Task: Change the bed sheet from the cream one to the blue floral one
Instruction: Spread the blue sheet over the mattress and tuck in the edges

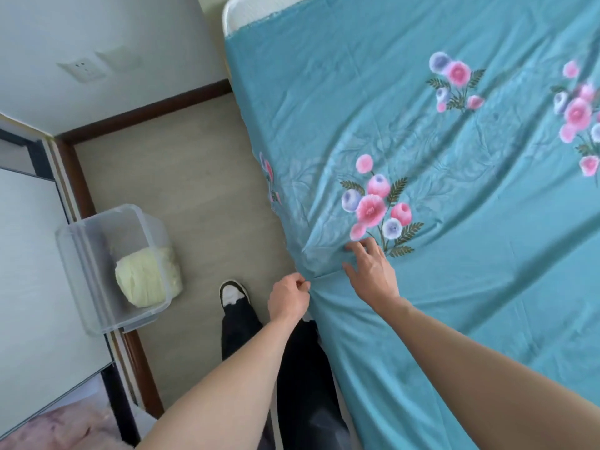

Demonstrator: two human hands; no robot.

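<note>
The blue floral sheet (438, 196) lies spread over the bed, covering most of it, with creases running toward the near left edge. My left hand (287, 298) pinches the sheet's hanging edge at the bed's side, where the fabric bunches. My right hand (373, 271) lies flat with straight fingers on top of the sheet, just below a pink and purple flower print. The cream sheet (147, 277) is bundled inside a clear plastic bin on the floor to the left. At the far corner a strip of bare white mattress (240, 14) shows.
The clear plastic bin (97, 264) stands against a white cabinet (29, 271) on the left. A narrow strip of grey floor (181, 177) runs between the bed and the wall. My legs and a shoe (232, 292) stand beside the bed. A wall socket (81, 69) is at the top left.
</note>
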